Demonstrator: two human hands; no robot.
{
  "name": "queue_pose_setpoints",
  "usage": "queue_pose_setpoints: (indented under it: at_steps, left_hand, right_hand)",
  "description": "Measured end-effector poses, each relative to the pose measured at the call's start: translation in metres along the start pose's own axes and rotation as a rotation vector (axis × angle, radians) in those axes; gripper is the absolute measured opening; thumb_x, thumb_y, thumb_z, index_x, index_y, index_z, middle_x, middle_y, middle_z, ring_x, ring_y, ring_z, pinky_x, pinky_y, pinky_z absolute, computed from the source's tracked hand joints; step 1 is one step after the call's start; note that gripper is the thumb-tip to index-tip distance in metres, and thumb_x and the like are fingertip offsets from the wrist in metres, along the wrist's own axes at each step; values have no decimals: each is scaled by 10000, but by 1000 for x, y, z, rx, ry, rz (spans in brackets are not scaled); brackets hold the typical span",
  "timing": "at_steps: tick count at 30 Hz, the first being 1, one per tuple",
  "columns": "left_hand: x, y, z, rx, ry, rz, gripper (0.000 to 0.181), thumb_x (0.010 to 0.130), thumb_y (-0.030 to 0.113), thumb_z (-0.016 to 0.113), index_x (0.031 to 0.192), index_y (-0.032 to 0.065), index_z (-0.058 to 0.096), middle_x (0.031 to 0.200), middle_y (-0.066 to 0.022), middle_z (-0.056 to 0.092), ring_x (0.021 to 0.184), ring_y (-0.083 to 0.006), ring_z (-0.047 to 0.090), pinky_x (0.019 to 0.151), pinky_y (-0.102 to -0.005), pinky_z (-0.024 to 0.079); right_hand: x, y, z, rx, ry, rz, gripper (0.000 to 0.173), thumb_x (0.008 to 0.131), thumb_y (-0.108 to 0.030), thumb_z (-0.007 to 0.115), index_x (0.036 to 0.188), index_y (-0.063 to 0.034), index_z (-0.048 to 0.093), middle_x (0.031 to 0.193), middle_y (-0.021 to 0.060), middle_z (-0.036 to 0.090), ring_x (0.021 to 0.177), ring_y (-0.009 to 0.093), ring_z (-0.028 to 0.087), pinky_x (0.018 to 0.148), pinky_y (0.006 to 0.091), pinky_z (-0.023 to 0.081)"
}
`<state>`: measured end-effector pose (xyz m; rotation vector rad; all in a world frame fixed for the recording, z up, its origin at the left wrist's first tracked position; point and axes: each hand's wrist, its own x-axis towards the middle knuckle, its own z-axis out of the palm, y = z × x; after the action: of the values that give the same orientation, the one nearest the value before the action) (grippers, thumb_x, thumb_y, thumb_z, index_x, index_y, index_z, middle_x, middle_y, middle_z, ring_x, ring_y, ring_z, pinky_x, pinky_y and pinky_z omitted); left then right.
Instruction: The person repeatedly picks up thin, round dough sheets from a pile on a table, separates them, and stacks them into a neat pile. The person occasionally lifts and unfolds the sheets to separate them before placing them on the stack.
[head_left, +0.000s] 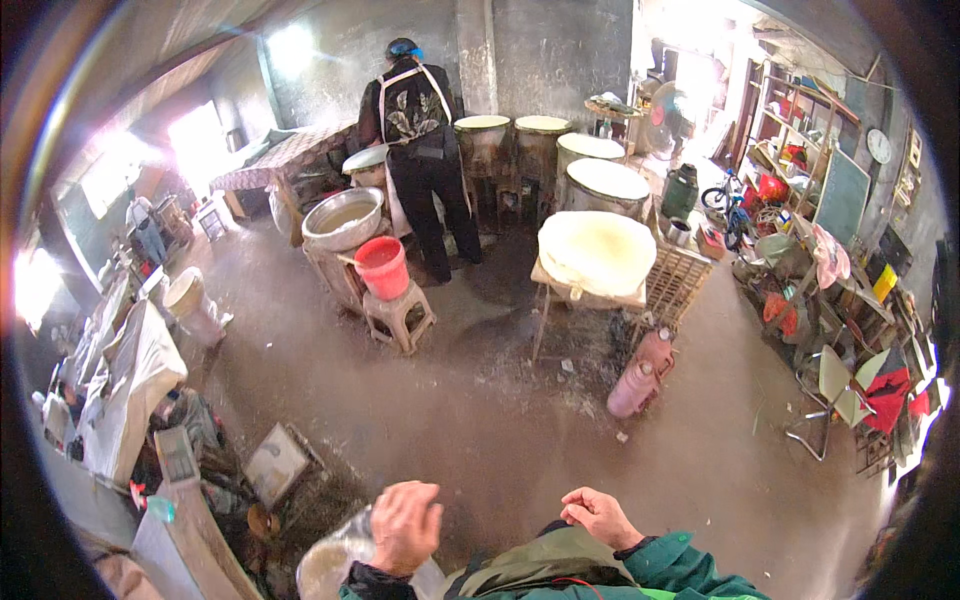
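My left hand (405, 527) is raised in front of my body at the bottom, with nothing in it and the thumb apart from the fingers. Beside and below it is a pale plastic sack (330, 559). Level with it, my right hand (602, 517) hangs before my olive apron (536, 559), its fingers loosely curled, and I see nothing in it. Farther ahead, a thick stack of thin round flatbreads (596, 251) lies on a small stand. Left of that, a red bucket (381, 268) sits on a plastic stool (400, 319).
A person (416, 150) in an apron faces several round griddles (607, 178) on drum stoves. A metal basin (343, 217) stands behind the bucket. Pink jugs (636, 384) are on the floor. Clutter and a folding chair (836, 382) line the right; a cloth-covered pile (135, 382) fills the left.
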<state>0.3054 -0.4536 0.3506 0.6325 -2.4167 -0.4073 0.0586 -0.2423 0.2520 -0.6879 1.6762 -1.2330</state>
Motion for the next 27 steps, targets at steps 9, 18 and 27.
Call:
queue_pose_setpoints:
  at_steps: [9, 18, 27]
  left_hand:
    - [170, -177, 102, 130, -333, -239, 314, 814, 217, 679, 1098, 91, 630, 1078, -97, 654, 1020, -295, 598, 848, -419, 471]
    - [54, -396, 165, -231, -913, -957, 451, 919, 405, 584, 1203, 54, 587, 1101, -138, 641, 1061, -321, 607, 884, -425, 501]
    - [155, -618, 258, -201, -737, -1250, 282, 874, 259, 640, 1084, 71, 627, 935, -121, 674, 871, -271, 655, 773, -370, 526]
  right_hand:
    - [310, -91, -1, 180, -168, -117, 209, 960, -131, 557, 1112, 8, 598, 899, 59, 687, 795, 112, 622, 718, 266, 509]
    - [594, -245, 66, -119, -550, -322, 255, 927, -170, 594, 1135, -21, 590, 888, 139, 672, 775, 232, 641, 712, 332, 505]
    - [849, -225, 65, -393, -381, -92, 329, 892, -272, 620, 1121, -38, 630, 974, 164, 695, 908, 306, 674, 778, 370, 521]
